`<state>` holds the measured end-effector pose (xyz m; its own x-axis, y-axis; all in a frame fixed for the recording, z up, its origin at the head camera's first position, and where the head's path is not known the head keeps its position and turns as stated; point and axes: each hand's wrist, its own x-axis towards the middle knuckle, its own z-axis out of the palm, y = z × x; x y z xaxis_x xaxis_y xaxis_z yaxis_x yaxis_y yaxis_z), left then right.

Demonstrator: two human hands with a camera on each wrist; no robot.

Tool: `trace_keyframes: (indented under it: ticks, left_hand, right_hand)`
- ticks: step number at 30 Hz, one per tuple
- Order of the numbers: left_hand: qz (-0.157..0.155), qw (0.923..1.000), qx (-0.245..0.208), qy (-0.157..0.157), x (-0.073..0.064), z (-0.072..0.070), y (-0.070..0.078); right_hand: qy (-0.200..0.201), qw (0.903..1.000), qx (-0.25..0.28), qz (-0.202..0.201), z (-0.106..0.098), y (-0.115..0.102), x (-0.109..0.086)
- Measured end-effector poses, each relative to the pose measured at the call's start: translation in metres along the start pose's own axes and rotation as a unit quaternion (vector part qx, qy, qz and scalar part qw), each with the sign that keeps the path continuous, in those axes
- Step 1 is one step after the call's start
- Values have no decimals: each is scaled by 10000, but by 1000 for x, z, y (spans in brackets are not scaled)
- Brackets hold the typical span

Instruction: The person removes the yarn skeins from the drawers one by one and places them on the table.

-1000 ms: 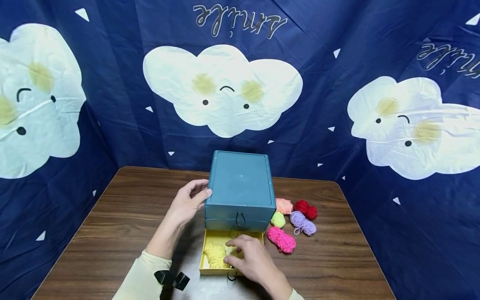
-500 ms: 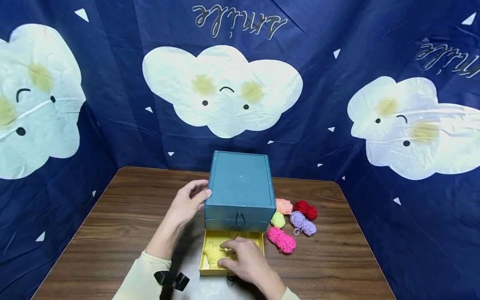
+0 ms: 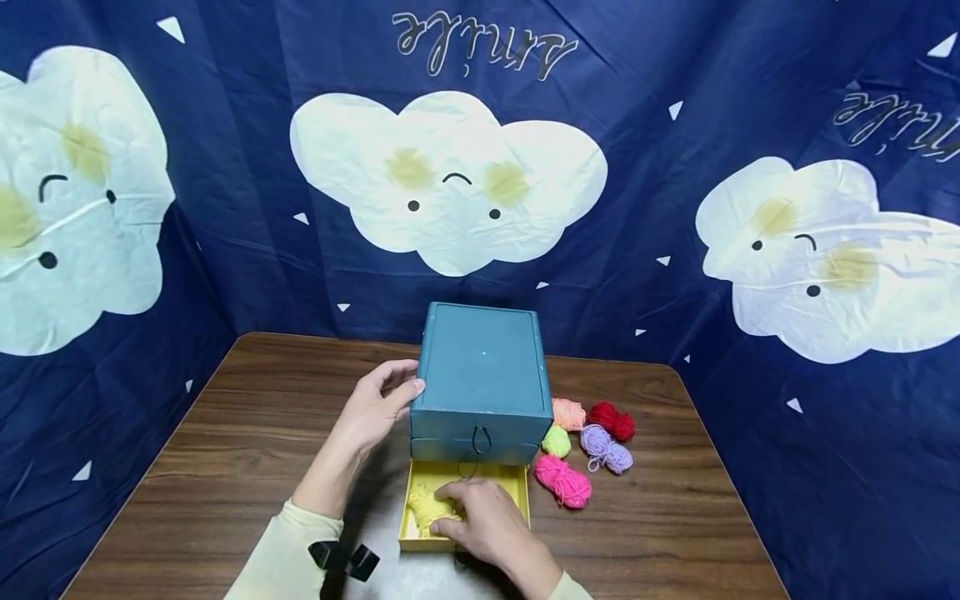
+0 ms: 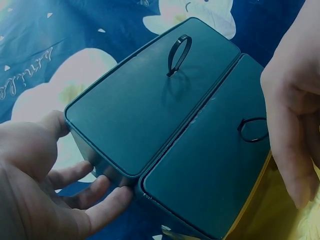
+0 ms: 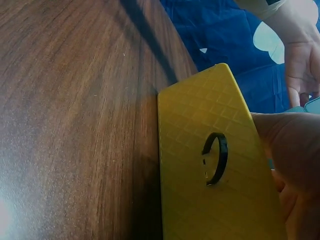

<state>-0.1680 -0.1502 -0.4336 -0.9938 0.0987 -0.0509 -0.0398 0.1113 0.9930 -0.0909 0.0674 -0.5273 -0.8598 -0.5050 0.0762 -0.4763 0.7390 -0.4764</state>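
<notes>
A dark teal drawer box stands on the table, with thin black loop pulls on its fronts. Below its teal fronts a yellow drawer is pulled out. A skein of yellow yarn lies in that drawer's left part. My right hand reaches over it from the right, thumb and fingers curved about the yarn's right portion; the right wrist view hides these fingertips behind the yellow drawer's front. My left hand rests against the box's left side, thumb at the edge and relaxed fingers along the side wall.
Right of the box lie several yarn skeins: peach, red, lime green, purple and hot pink. A blue cloth with white clouds hangs behind the wooden table.
My right hand has shifted left, from the yarn's right edge to over the yarn, covering more of it. The left hand and the box stay in place.
</notes>
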Motion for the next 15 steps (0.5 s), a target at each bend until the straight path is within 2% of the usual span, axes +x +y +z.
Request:
trace_keyframes:
  ticks: [9, 15]
  left_hand:
    - [-12, 10000, -43, 2, 0, 0, 0]
    - [-21, 10000, -31, 1, 0, 0, 1]
  right_hand:
    - [-71, 10000, 60, 34, 2, 3, 2]
    - [-29, 9989, 444, 122, 3, 4, 4]
